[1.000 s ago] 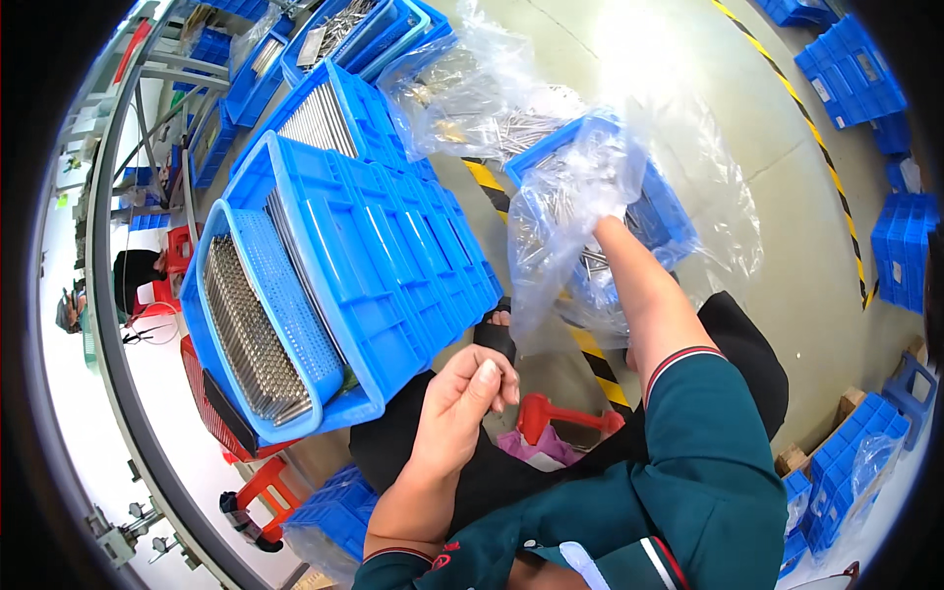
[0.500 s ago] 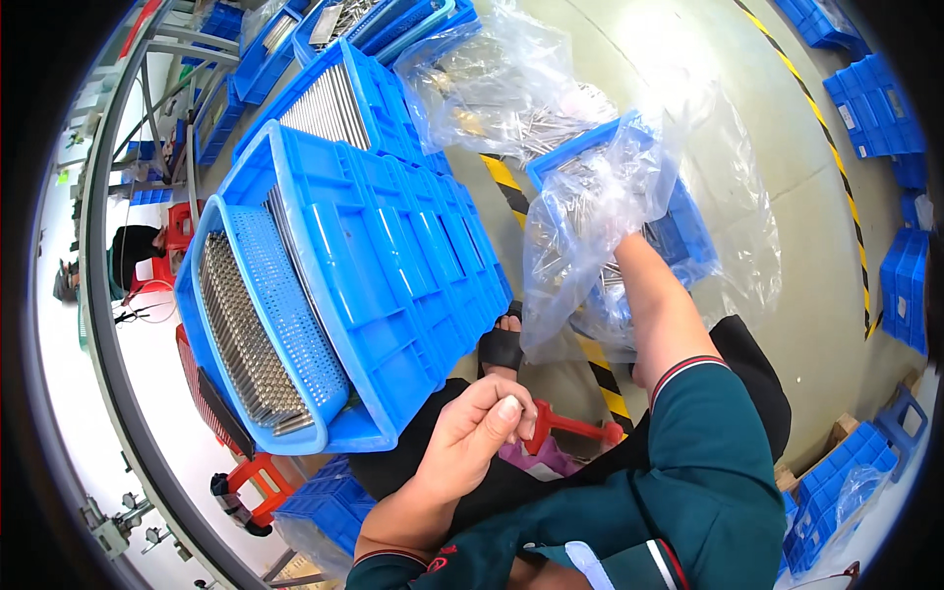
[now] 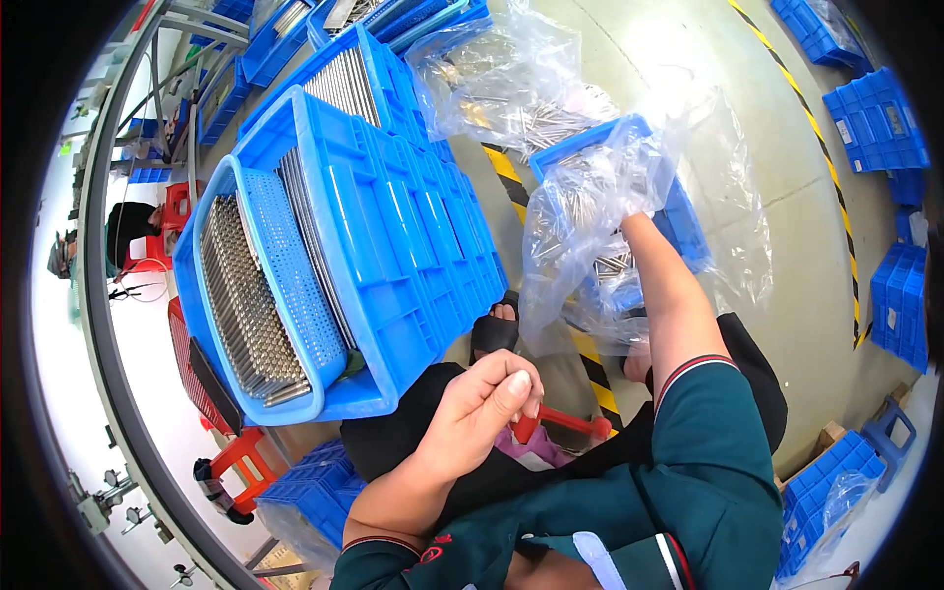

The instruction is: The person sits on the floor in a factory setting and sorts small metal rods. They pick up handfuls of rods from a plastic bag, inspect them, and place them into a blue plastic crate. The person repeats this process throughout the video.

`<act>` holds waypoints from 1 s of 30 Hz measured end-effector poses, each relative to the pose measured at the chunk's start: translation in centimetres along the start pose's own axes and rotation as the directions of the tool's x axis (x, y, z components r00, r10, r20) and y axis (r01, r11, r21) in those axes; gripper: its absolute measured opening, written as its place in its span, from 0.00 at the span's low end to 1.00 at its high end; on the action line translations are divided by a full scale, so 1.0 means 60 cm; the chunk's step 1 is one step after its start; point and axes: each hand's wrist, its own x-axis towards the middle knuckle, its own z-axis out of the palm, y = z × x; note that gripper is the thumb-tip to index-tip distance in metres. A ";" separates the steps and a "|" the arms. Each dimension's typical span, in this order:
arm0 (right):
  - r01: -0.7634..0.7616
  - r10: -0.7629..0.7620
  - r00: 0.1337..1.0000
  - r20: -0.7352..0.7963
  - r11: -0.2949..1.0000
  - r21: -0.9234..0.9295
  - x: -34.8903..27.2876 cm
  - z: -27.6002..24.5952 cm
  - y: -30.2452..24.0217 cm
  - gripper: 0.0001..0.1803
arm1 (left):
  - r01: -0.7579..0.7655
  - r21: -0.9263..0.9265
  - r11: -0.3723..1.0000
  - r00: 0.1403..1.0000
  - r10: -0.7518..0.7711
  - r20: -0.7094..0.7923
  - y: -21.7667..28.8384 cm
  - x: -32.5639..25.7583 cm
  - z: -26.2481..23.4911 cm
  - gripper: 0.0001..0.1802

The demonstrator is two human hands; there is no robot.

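A: What is the right hand (image 3: 629, 202) doing in the head view?

B: It is reaching down into a clear plastic bag (image 3: 590, 246) that is lining a small blue bin (image 3: 688, 231) on the floor. The crinkled film is covering the fingers, so I cannot tell whether they are closing on anything. Thin metal rods (image 3: 610, 265) are lying in the bag just below the hand.

A: And the left hand (image 3: 487, 403)?

B: It is hovering over the lap, fingers curled narrowly with the thumb pressing on the forefinger. Whether it is pinching something is too small to tell. A red stool frame (image 3: 560, 421) is showing just beside it.

A: What is sitting to the left?

B: A large blue crate (image 3: 393, 246) is tilting toward the person, its front wall ribbed. Rows of metal pins (image 3: 241, 295) are packing its left compartment, beside a perforated blue divider (image 3: 285, 256).

A: Any packages or markings further off?

B: A second clear bag of rods (image 3: 501, 88) is lying beyond the bin, at the floor's far side. A yellow-and-black striped line (image 3: 506, 167) is running across the floor under it. More blue bins (image 3: 875, 118) are stacking up at the right edge, some bearing small white labels.
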 end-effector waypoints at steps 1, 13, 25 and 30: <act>0.001 -0.001 1.000 0.010 1.000 -0.004 0.001 -0.002 0.000 0.25 | -0.007 0.004 1.000 1.000 0.007 0.001 0.000 -0.001 0.002 0.15; -0.001 0.020 0.985 0.171 0.994 -0.112 -0.020 -0.007 0.045 0.25 | -0.038 0.025 0.999 0.999 0.037 0.033 -0.008 -0.011 0.013 0.15; 0.030 0.049 0.984 0.172 0.903 -0.428 -0.025 -0.109 0.105 0.20 | -0.042 0.021 0.999 0.998 0.041 0.051 0.000 -0.016 0.031 0.14; 0.130 0.118 0.939 0.323 0.748 -0.651 -0.064 -0.109 0.086 0.16 | -0.071 -0.024 0.997 0.995 0.072 0.075 -0.006 -0.020 0.028 0.14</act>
